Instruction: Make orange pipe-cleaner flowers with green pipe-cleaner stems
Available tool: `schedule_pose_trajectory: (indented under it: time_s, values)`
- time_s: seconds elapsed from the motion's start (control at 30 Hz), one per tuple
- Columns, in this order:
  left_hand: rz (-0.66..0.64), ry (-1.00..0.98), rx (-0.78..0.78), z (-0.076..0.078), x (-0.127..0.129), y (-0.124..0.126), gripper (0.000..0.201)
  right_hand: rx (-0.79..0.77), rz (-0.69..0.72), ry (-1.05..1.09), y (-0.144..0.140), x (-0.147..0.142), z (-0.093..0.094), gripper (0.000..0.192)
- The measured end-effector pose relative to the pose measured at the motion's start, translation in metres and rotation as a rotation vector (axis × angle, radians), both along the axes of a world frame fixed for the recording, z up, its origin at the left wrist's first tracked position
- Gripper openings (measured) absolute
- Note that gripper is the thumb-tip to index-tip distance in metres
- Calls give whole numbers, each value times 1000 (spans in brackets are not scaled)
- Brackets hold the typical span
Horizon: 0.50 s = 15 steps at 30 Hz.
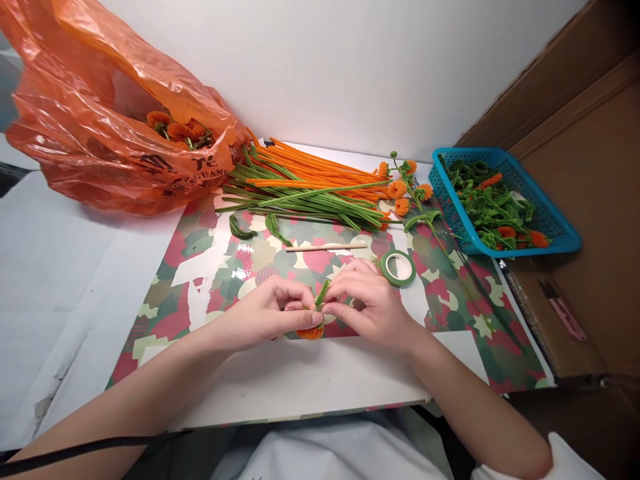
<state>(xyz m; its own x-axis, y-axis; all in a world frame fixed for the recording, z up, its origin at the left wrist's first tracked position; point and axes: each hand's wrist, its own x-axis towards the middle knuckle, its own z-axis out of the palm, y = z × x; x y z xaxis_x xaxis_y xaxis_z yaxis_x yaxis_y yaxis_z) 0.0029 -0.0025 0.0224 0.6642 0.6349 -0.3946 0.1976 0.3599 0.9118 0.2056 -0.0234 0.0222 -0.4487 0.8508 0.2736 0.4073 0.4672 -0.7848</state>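
Note:
My left hand (273, 312) and my right hand (367, 303) meet over the patterned board (200, 280), both pinching a small pipe-cleaner flower (311, 331). Its orange coiled head hangs below my fingers and its green stem (323, 292) sticks up between them. A roll of green tape (398, 268) lies just right of my right hand. A thin wooden stick (327, 247) lies beyond my hands.
A pile of orange and green pipe cleaners (310, 187) lies at the back. An orange plastic bag (115, 113) with finished flowers sits back left. Finished flowers (403, 190) lie beside a blue basket (560, 230) of green pieces. Cardboard (590, 167) stands on the right.

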Motion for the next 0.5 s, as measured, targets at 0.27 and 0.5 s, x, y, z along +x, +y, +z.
schedule_pose_trajectory:
  time_s: [0.27, 0.5]
  values:
    - [-104, 26, -45, 3, -2, 2, 29, -339, 104, 151, 5, 1, -4, 6]
    - [-15, 237, 136, 11, 7, 9, 28, -114, 47, -4, 13, 7, 0, 8]
